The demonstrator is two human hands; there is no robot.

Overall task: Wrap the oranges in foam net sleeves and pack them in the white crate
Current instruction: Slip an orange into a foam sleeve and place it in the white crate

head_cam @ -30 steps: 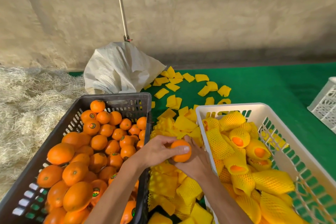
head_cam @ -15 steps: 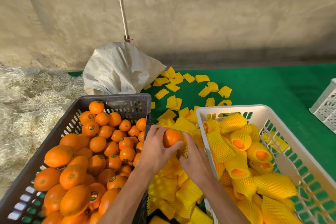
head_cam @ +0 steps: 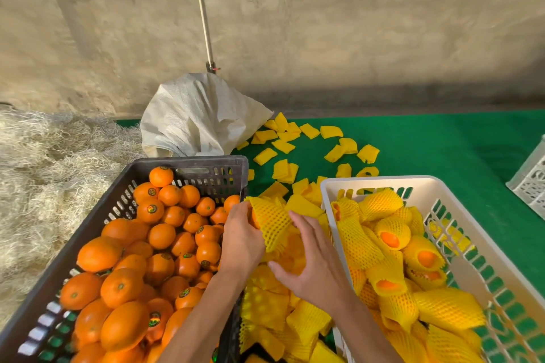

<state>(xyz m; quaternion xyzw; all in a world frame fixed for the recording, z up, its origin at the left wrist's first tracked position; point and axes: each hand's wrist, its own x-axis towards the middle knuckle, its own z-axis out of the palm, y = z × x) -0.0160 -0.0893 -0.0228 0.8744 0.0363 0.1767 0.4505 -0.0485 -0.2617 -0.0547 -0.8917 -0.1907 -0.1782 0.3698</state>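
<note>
My left hand (head_cam: 241, 240) grips an orange now covered by a yellow foam net sleeve (head_cam: 269, 219), held between the two crates. My right hand (head_cam: 314, 265) hovers just right of it with fingers spread and loosely bent, holding nothing, over a pile of loose yellow sleeves (head_cam: 283, 312). The black crate (head_cam: 188, 163) on the left is full of bare oranges (head_cam: 160, 236). The white crate (head_cam: 368, 183) on the right holds several sleeved oranges (head_cam: 392, 237).
More yellow sleeves (head_cam: 295, 138) lie scattered on the green mat (head_cam: 442, 150) behind the crates. A white woven sack (head_cam: 197, 121) sits at the back against the wall, straw (head_cam: 44, 174) lies to the left, and another white crate (head_cam: 530, 180) shows at the right edge.
The bare orange held by both hands has been pushed into a yellow sleeve. My right hand has let go and drawn back; my left hand still holds the wrapped orange.
</note>
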